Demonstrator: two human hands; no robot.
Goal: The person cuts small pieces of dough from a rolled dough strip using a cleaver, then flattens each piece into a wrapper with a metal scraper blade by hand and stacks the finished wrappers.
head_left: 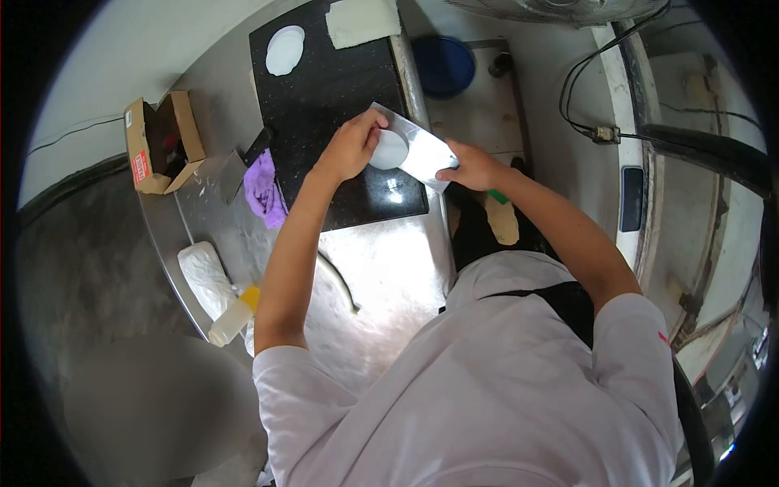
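My right hand (472, 165) grips one end of a flat, shiny silver sheet (423, 152), thumb on top. At the sheet's other end, my left hand (354, 146) has its fingers curled in at the edge of a round white disc (389, 149). The disc overlaps the silver sheet; whether it rests on it or is only held against it I cannot tell. Both hands are over the near right part of a black speckled board (324, 97). Farther back on that board lie white round pieces (285, 50), apart from my hands.
Left of the board are a purple cloth (264, 190), a dark-handled blade (234, 180) and an open cardboard box (195, 134). A white packet (204, 276) and yellow-capped bottle (231, 321) lie nearer. A pale cloth (363, 22) covers the far corner; a blue tub (442, 66) stands beyond.
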